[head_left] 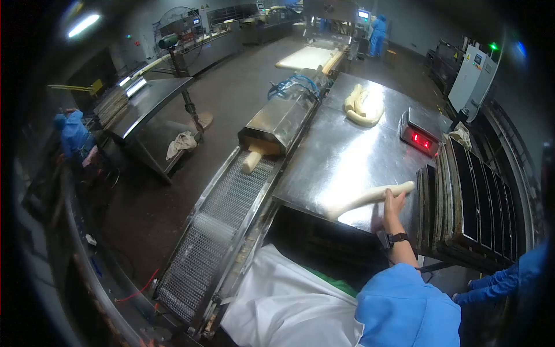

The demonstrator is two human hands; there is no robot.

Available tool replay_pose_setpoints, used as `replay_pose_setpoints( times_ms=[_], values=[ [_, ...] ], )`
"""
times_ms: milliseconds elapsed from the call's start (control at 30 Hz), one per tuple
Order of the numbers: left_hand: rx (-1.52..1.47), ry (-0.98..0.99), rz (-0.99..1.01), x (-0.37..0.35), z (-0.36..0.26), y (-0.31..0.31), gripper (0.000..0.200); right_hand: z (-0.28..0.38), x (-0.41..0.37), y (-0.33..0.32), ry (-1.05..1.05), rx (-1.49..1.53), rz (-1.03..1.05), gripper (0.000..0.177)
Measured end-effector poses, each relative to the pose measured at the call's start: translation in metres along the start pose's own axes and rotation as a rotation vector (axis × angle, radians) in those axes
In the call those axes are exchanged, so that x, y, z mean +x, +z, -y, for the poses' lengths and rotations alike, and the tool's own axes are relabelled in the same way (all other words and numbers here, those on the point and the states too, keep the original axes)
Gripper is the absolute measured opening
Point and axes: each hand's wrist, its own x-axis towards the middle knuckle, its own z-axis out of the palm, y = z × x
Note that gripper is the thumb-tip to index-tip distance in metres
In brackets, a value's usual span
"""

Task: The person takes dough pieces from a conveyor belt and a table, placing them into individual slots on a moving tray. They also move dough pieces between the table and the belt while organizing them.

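A long pale dough rope [364, 199] lies slantwise along the near edge of the steel table. Close to its right end, my right hand [395, 203] grips it, with the fingers wrapped round its side and partly hidden. A dark watch band sits on that wrist, below a blue sleeve. My left hand is out of view. More dough ropes [363, 107] lie bent together at the table's far end. Another piece of dough [251, 162] rests on the mesh conveyor belt [219, 225] at the mouth of the metal housing.
A scale [418, 137] with red digits stands at the table's right side. Beside it, several trays [462, 191] stand on edge. A metal-housed machine [280, 118] borders the table's left. Co-workers in blue [75, 136] are at far left, at the back and at the right edge.
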Motion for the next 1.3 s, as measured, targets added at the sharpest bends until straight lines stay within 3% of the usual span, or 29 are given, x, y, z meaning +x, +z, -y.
replay_pose_setpoints(
  times_ms=[67,167,300,367,433,467,567,667,767,833,900,967,1000,1067,1167,1300],
  values=[
    [-0.09,0.092,-0.142,0.0,0.006,0.006,0.034,-0.005,0.005,-0.015,-0.124,-0.779,-0.312,0.108],
    [-0.102,0.102,-0.163,0.003,-0.001,0.021,0.034,0.002,0.032,0.003,-0.109,-0.932,-0.29,0.107],
    [-0.067,0.121,-0.248,-0.005,-0.009,-0.008,0.035,0.01,0.045,0.057,-0.066,-0.944,-0.099,0.103],
    [-0.086,0.096,-0.143,-0.009,-0.018,-0.016,0.037,0.019,0.049,0.091,-0.088,-0.948,0.002,0.103],
    [-0.104,0.059,-0.093,-0.012,-0.033,-0.039,0.04,0.022,0.037,0.123,-0.252,-1.133,0.24,0.101],
    [-0.122,0.048,-0.045,-0.016,-0.034,-0.046,0.043,0.025,0.026,0.137,-0.291,-1.076,0.347,0.1],
    [-0.294,-0.119,-0.056,-0.008,-0.026,-0.015,0.033,0.042,-0.014,0.175,-0.37,-1.08,0.595,0.092],
    [-0.327,-0.067,-0.168,0.008,0.008,0.039,0.032,0.041,-0.05,0.195,-0.536,-1.09,0.739,0.085],
    [-0.335,-0.036,-0.252,0.01,0.013,0.048,0.031,0.051,-0.091,0.202,-0.651,-1.064,0.871,0.075],
    [-0.349,-0.012,-0.25,0.01,0.011,0.046,0.031,0.044,-0.094,0.199,-0.855,-0.878,0.981,0.067],
    [-0.355,-0.042,-0.237,0.008,0.011,0.043,0.031,0.054,-0.1,0.19,-0.828,-0.778,1.034,0.06],
    [-0.362,-0.061,-0.226,0.008,0.009,0.041,0.031,0.057,-0.09,0.18,-0.764,-0.823,1.005,0.059],
    [-0.348,-0.058,-0.23,0.008,0.007,0.039,0.031,0.034,-0.068,0.173,-0.757,-0.925,0.859,0.057],
    [-0.302,-0.027,-0.257,0.009,0.013,0.047,0.032,0.026,-0.03,0.153,-0.685,-0.878,0.857,0.057],
    [-0.292,-0.038,-0.247,0.01,0.008,0.044,0.034,0.032,0.003,0.117,-0.614,-0.96,0.647,0.048],
    [-0.322,-0.077,-0.251,0.008,-0.005,0.037,0.035,0.01,0.041,0.071,-0.59,-1.105,0.42,0.059]
  ],
)
